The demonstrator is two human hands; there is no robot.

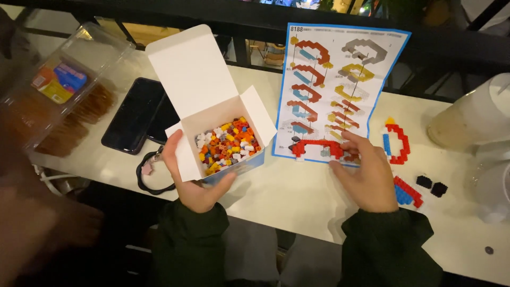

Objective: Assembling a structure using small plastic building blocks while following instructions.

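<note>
My left hand (190, 180) grips a small open white box (210, 90) from below; it holds several tiny coloured bricks (227, 144). My right hand (365, 172) rests on the lower edge of a blue-bordered instruction sheet (340, 79), fingertips touching a red, white and grey brick layer (317, 149) lying on the sheet. To the right of that hand lie a red, blue and white brick ring (396, 143), a red and blue piece (407, 192) and two black pieces (431, 185).
A black phone (134, 114) and a black cord loop (150, 175) lie left of the box. A clear plastic food container (58, 90) sits far left. A pale cup (475, 119) and a white object (494, 191) stand at the right on the white table (297, 196).
</note>
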